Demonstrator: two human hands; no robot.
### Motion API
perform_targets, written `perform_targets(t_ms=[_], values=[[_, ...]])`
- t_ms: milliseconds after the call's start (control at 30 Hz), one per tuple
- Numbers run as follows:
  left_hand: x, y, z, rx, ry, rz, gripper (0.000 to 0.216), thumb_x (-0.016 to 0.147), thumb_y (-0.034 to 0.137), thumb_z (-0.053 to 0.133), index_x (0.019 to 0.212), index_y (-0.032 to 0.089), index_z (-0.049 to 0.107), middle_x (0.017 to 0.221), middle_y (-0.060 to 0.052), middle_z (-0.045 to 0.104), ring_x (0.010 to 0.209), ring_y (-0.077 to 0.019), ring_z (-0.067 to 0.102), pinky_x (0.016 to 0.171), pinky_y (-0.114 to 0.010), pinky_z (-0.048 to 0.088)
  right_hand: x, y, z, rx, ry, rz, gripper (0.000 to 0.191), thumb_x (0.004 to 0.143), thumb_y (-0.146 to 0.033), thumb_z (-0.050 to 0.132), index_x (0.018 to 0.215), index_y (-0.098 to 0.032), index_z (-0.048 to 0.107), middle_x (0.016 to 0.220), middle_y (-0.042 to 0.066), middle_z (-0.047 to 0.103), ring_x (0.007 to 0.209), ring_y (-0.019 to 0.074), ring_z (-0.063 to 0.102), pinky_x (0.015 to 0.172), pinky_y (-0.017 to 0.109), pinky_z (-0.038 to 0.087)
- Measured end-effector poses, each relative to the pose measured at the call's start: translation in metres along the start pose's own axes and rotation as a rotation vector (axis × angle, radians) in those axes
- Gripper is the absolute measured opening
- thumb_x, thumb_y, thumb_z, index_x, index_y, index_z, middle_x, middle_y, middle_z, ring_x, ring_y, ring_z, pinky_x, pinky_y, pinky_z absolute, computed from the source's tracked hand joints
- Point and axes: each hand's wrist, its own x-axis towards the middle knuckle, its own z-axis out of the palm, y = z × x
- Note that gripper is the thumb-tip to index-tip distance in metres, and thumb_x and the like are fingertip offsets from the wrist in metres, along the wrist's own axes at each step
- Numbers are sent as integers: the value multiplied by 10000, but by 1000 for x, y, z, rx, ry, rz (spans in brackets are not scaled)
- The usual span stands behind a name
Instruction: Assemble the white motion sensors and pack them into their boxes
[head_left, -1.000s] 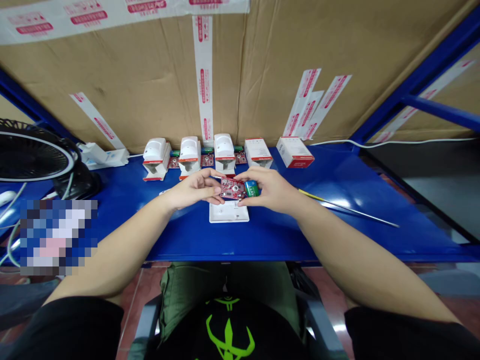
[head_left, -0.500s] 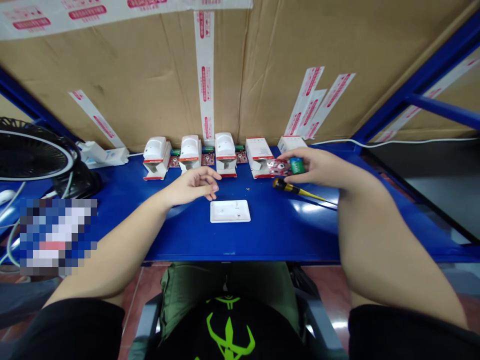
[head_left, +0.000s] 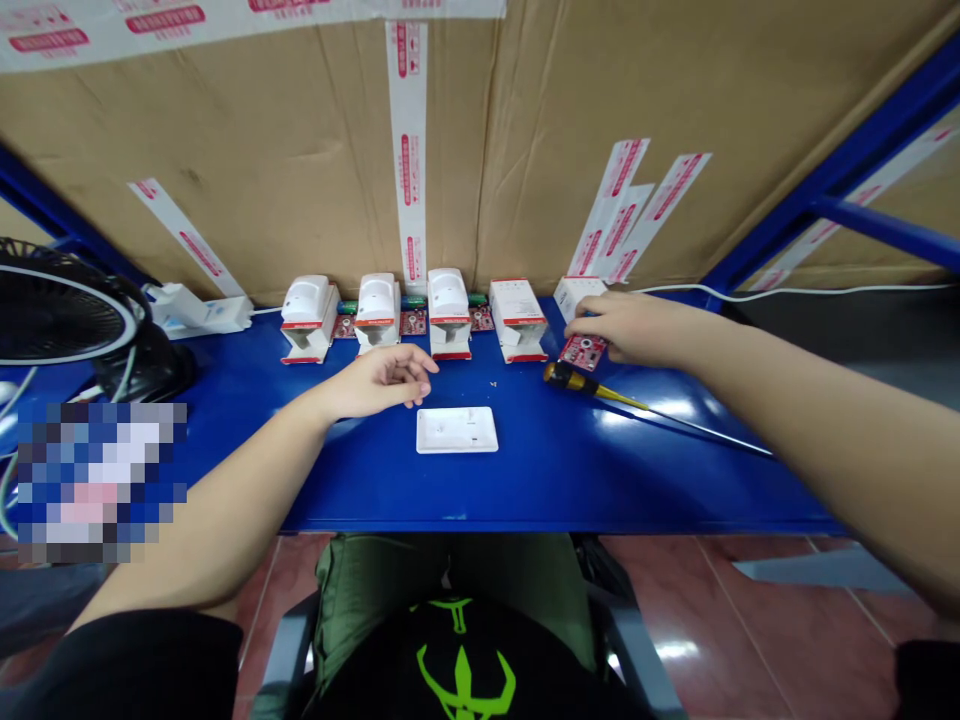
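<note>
My right hand (head_left: 626, 325) reaches to the far right of the blue shelf (head_left: 375, 490). Its fingers are closed on a red circuit board (head_left: 582, 351), which lies low on the shelf beside a white box (head_left: 576, 291). The green battery on the board is hidden under my fingers. My left hand (head_left: 381, 380) hovers over the shelf with its fingers loosely curled and nothing in them. Just to its right lies a white cover plate (head_left: 456, 430). A yellow-handled screwdriver (head_left: 592, 383) lies right in front of the board.
Three white sensor housings (head_left: 379, 305) stand on small boxes along the cardboard back wall, with red boards and green batteries between them. Another white box (head_left: 517, 318) stands beside them. A black fan (head_left: 67, 315) sits at the left. A white cable (head_left: 810, 290) runs at the right.
My right hand carried the red board with its battery from the middle to the far right and lowered it beside the white box. My left hand let go and stayed near the plate.
</note>
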Motion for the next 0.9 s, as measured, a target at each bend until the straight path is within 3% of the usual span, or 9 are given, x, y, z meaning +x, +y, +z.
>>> perform_targets(t_ms=[200, 600, 767, 900], values=[[-1, 2, -2, 55, 5, 2, 327, 860, 306, 886, 1107, 170, 720, 867, -14, 735, 785, -132, 697, 687, -243, 574, 21, -5, -11, -89, 18, -197, 510, 899, -69, 575, 1288, -326, 782, 1343, 100, 775, 1177, 325, 726, 1011, 512, 526], [-1, 0, -4, 99, -5, 12, 310, 875, 331, 884, 1100, 179, 733, 903, -25, 754, 833, -142, 712, 782, -279, 588, 24, -9, -1, 31, 3, -219, 458, 988, -129, 520, 1280, -305, 826, 1480, 148, 719, 1171, 356, 743, 1015, 551, 602], [-1, -1, -2, 94, -9, 19, 304, 882, 335, 882, 1098, 181, 735, 903, -22, 748, 834, -137, 712, 803, -277, 594, 20, -6, 16, 74, 93, -165, 546, 950, -104, 516, 1370, -311, 796, 1494, 128, 734, 1352, 372, 694, 1191, 639, 502], [-1, 0, -2, 107, -4, 20, 307, 884, 349, 883, 1100, 184, 738, 913, -26, 751, 843, -143, 715, 817, -284, 602, 12, -4, 23, 165, 133, -75, 505, 910, -250, 627, 1393, -263, 773, 1442, 139, 769, 1422, 401, 658, 1296, 724, 357]])
